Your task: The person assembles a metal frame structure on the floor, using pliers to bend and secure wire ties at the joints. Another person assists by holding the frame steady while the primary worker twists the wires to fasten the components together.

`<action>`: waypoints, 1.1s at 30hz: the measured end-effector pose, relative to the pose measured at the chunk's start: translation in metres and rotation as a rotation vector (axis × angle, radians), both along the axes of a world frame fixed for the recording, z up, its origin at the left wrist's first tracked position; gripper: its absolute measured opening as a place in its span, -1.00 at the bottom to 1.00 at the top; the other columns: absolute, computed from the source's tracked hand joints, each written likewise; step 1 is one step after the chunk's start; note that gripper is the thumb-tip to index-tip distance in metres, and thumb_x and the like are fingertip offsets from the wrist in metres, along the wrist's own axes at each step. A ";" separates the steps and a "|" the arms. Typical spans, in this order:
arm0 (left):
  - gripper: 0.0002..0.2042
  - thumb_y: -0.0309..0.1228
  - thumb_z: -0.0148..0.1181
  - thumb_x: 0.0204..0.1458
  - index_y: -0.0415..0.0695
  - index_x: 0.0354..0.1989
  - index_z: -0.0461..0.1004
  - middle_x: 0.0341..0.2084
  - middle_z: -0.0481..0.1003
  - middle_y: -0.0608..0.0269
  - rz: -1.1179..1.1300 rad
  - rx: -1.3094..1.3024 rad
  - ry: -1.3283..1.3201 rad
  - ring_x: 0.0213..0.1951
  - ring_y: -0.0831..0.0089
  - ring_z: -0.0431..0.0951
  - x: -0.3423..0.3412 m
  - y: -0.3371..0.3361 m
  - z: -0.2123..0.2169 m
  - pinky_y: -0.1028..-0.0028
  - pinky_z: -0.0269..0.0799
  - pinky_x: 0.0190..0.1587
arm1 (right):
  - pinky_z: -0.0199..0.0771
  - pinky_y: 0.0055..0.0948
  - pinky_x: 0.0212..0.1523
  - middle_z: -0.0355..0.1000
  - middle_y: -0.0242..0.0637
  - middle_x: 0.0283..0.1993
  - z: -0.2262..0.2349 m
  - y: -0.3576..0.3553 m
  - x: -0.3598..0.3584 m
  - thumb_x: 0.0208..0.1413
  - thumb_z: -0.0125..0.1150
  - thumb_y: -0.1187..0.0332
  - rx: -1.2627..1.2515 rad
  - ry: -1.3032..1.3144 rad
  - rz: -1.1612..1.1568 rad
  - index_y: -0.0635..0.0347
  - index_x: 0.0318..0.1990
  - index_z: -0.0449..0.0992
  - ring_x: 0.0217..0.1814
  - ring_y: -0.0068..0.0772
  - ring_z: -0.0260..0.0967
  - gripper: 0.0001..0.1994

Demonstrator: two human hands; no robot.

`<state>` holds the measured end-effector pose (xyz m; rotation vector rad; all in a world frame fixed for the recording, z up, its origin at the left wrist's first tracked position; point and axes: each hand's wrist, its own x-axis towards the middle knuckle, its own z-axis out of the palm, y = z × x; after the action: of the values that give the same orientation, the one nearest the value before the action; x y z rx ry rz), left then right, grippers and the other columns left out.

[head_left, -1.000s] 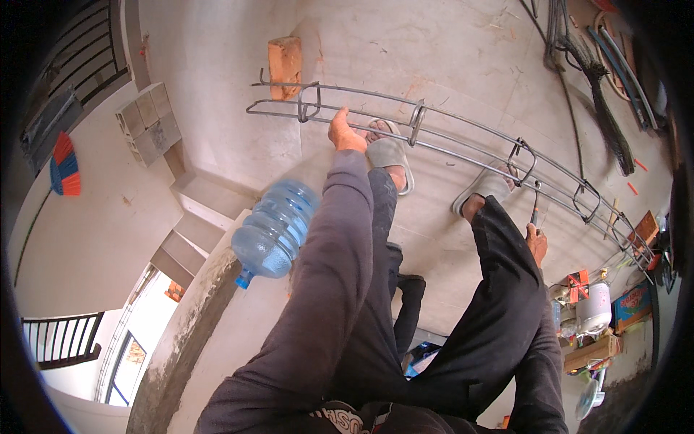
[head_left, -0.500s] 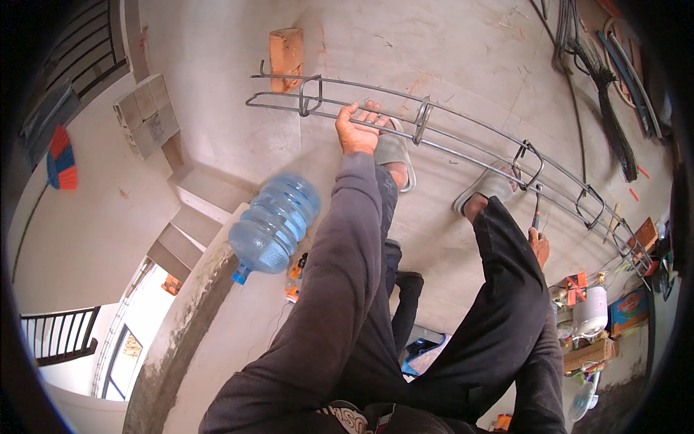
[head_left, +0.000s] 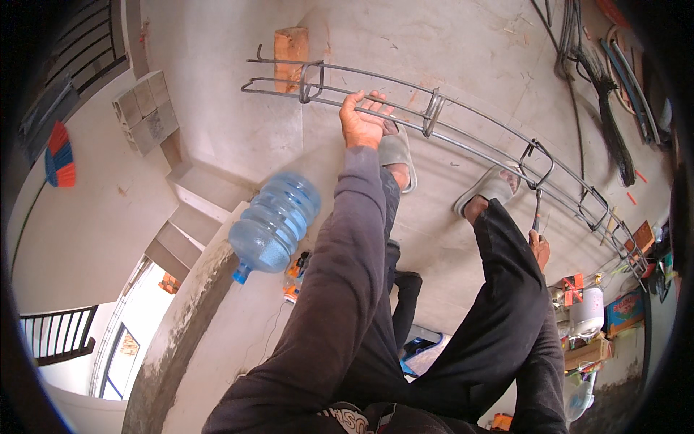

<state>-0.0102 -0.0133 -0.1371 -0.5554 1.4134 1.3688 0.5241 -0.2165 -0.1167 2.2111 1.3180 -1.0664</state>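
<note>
A long, slightly curved rebar cage (head_left: 477, 150) of thin grey bars and bent stirrups crosses in front of me. My left hand (head_left: 363, 121), palm up, holds it near its left end, the fingers reaching under the bars. My right hand (head_left: 539, 248), partly hidden by my knee, grips a slim dark hand tool (head_left: 536, 211). The tool's tip meets the near bar close to a stirrup (head_left: 537, 165); its exact kind is too small to tell. Behind the cage's left end stands an orange brick (head_left: 290, 50).
A blue water jug (head_left: 275, 223) lies left of my arm by a rough concrete ledge (head_left: 181, 322). Grey blocks (head_left: 150, 112) and a broom head (head_left: 61, 155) are further left. Dark wire bundles (head_left: 611, 119) lie at right, above a cluttered corner with a white container (head_left: 586, 311).
My left hand and the cage's left end have moved slightly away from me. The right hand stays almost where it was, the tool still at the bar.
</note>
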 end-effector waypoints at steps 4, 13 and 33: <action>-0.42 -0.30 0.24 -0.08 -0.11 0.09 0.10 -0.04 0.31 -0.17 -0.079 -0.053 -0.055 0.14 -0.15 0.33 -0.006 0.008 0.000 -0.28 0.06 0.26 | 0.33 -0.14 -0.35 0.41 -0.06 -0.58 0.001 0.005 -0.003 0.14 0.03 -0.10 0.007 -0.008 -0.055 0.36 -0.45 0.47 -0.50 -0.08 0.42 -0.44; -0.36 -0.32 0.25 0.00 -0.13 0.23 0.08 0.22 0.15 -0.31 -0.044 -0.042 -0.027 0.27 -0.19 0.22 -0.009 0.006 -0.014 -0.27 0.09 0.28 | 0.32 -0.04 -0.22 0.47 0.06 -0.42 -0.016 0.017 -0.008 0.16 0.08 -0.17 -0.042 -0.143 -0.251 0.36 -0.41 0.47 -0.29 0.09 0.44 -0.40; -0.34 -0.30 0.30 0.14 -0.39 0.24 0.08 0.27 0.06 -0.36 -0.305 -0.305 0.018 0.28 -0.26 0.20 -0.002 0.021 0.010 -0.31 0.28 0.21 | 0.40 0.08 -0.09 0.50 0.16 -0.24 -0.092 0.014 0.002 0.06 0.26 -0.11 0.044 -0.255 -0.040 0.26 -0.15 0.41 -0.08 0.25 0.45 -0.46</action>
<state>-0.0117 0.0073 -0.1267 -0.4980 1.6587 0.9256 0.5258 -0.2028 -0.2088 2.3232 1.2006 -0.7443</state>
